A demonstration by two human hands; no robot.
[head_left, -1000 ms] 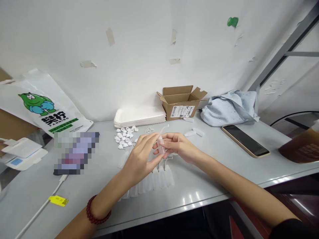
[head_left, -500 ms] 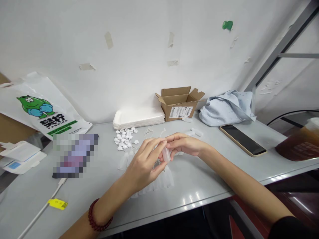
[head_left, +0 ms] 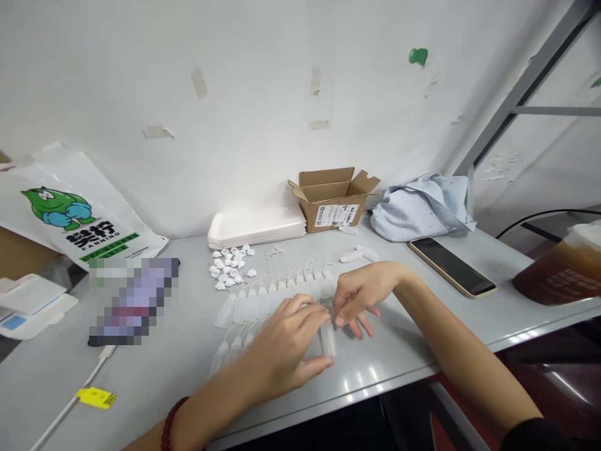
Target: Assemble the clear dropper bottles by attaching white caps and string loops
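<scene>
My left hand (head_left: 293,341) is closed on a small translucent plastic tube (head_left: 329,340), holding it low over the front part of the table between thumb and fingers. Just right of its top is my right hand (head_left: 364,297). Its thumb and forefinger are pinched together, the other fingers hang loose, and I cannot make out what is in the pinch. Behind and left of my hands, a row of similar tubes (head_left: 256,305) with thin strings at their tops lies side by side. A second row (head_left: 230,354) nearer me is partly hidden by my left arm.
Small white caps (head_left: 230,266) lie in a pile before a stack of white trays (head_left: 256,227). An open cardboard box (head_left: 335,213), loose tubes (head_left: 352,255), a light blue cloth bag (head_left: 417,210) and a phone (head_left: 451,266) are to the right. A drink cup (head_left: 558,272) stands far right.
Both hands have come down and toward me, with the tube, to the front of the rows. My right hand has turned downward and drawn slightly apart from my left. The back row is uncovered.
</scene>
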